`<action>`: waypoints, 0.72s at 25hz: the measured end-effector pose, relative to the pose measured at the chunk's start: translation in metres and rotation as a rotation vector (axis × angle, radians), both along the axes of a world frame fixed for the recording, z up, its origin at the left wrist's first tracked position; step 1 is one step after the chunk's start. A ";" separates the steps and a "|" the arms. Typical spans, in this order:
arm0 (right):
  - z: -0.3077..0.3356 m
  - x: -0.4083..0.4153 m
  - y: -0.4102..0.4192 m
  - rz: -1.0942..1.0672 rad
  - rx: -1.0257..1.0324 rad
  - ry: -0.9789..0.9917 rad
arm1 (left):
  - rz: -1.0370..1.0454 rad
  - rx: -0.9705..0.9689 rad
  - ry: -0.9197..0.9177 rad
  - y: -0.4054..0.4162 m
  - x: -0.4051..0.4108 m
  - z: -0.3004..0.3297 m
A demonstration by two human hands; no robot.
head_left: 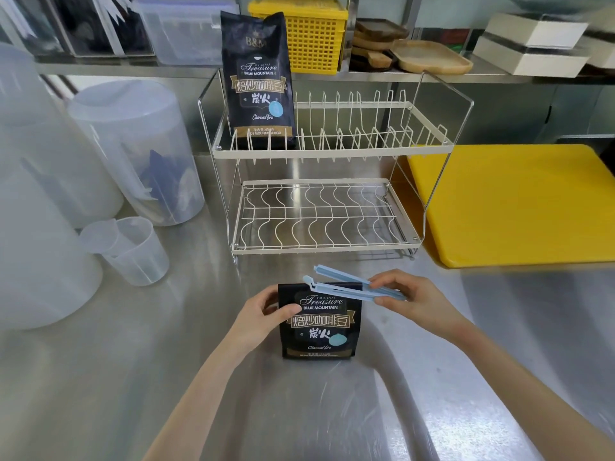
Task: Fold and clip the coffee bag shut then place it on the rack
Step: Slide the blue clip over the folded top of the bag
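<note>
- Head view looks down on a stainless steel counter [100,361] with both bare forearms reaching in from the near edge.
- A dark coffee bag [319,322] stands upright on the counter, near centre, its top already folded down flat.
- The left hand [266,314] grips the bag's upper left corner, thumb pressed on the front, fingers wrapped behind.
- The right hand [409,297] pinches the right end of a light blue sealing clip [352,284] between thumb and fingers.
- That clip lies along the bag's folded top edge with its two arms parted at the left end; whether the fold sits between them cannot be told.
- A two-tier white wire rack [332,151] stands farther back, its lower tier bare.
- A second, taller coffee bag [258,81] stands upright at the left end of the rack's upper tier.
- A yellow cutting board [515,204] lies right of the rack; translucent plastic jugs [133,151] and a small measuring cup [133,251] stand to the left.
</note>
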State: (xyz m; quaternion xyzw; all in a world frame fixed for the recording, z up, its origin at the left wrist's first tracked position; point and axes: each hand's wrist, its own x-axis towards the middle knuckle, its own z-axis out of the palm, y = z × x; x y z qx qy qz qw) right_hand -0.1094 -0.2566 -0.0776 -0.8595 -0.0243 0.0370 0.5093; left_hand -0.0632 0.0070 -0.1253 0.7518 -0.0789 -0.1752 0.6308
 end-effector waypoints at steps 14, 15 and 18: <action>-0.016 0.021 0.041 -0.065 0.194 0.017 | 0.033 0.040 0.050 -0.004 0.000 -0.005; -0.016 0.023 0.045 -0.065 0.192 0.012 | 0.044 0.047 0.057 -0.005 0.001 -0.005; -0.016 0.027 0.050 -0.061 0.182 -0.002 | 0.052 0.068 0.069 -0.006 0.002 -0.004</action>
